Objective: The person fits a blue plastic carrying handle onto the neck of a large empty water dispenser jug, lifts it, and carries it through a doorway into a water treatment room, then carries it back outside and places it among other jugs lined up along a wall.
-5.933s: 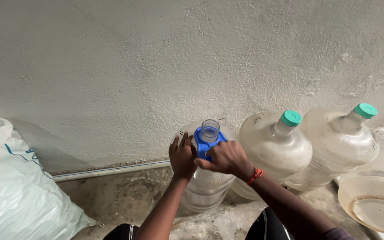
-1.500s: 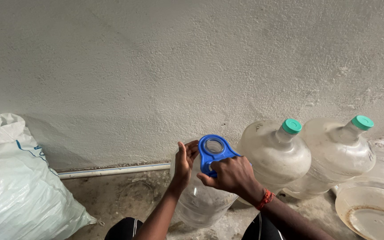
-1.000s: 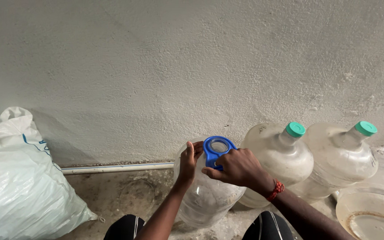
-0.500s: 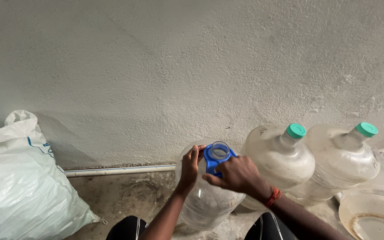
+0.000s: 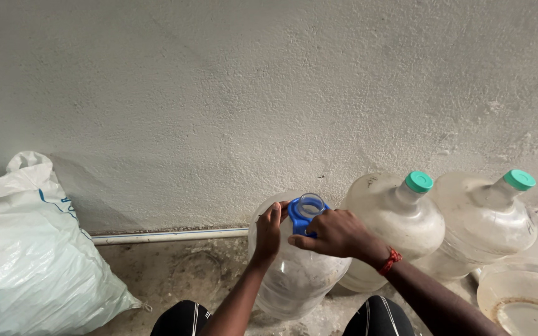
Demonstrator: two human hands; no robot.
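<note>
A large clear water jug (image 5: 297, 280) stands on the floor against the wall, between my knees. A blue plastic handle ring (image 5: 299, 216) sits around its open neck (image 5: 311, 204). My left hand (image 5: 268, 233) rests on the jug's shoulder, fingers touching the left side of the blue ring. My right hand (image 5: 337, 233), with a red thread at the wrist, grips the ring from the right and front.
Two more big jugs with green caps (image 5: 419, 182) (image 5: 519, 180) lean against the wall to the right. An uncapped container (image 5: 527, 305) lies at bottom right. A stuffed white sack (image 5: 29, 249) stands at the left. A white pipe (image 5: 169, 236) runs along the wall's base.
The blue ring has been lowered over the jug's neck; earlier it was lifted and tilted in my right hand. Both hands stayed on the jug.
</note>
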